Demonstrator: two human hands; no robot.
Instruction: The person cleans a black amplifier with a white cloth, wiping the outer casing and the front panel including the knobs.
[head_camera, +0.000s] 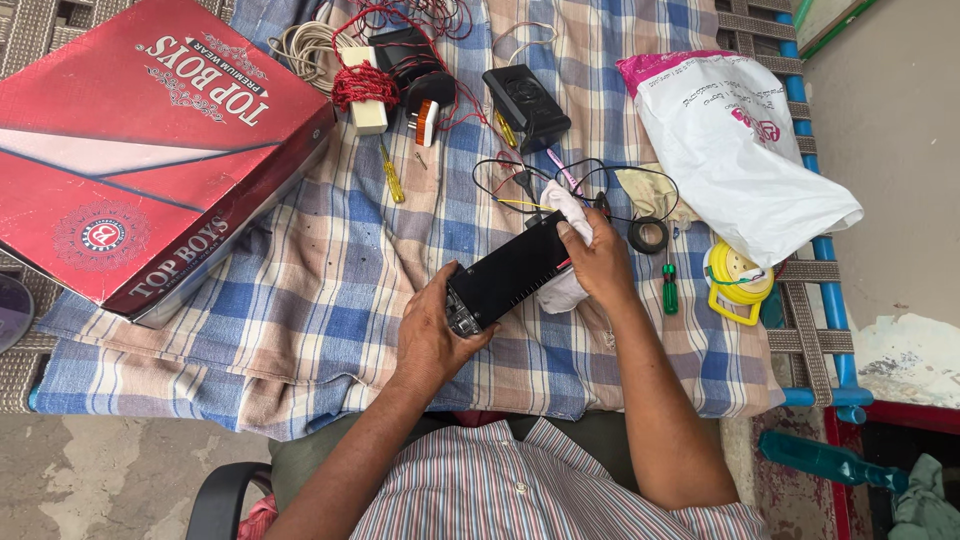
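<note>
The left hand (432, 330) is clenched around the near end of a long black box (508, 272), gripping it so that the box stays lifted and steady above the checked cloth (300, 300) that covers the woven bed (800, 270). The right hand (598, 262) presses a white rag (570, 205) against the far end of the same box, fingers wrapped over the rag, so one hand braces while the other can rub the surface. Just beyond the right hand lie loose black wires (600, 180) and a roll of black tape (648, 235); to its right lie a green-handled screwdriver (669, 290), a yellow reel (738, 275) and a white plastic bag (740, 150). Well away from the left hand, on its far left, a big red cardboard box (140, 140) rests on the cloth. A yellow-handled screwdriver (392, 175) lies between.
</note>
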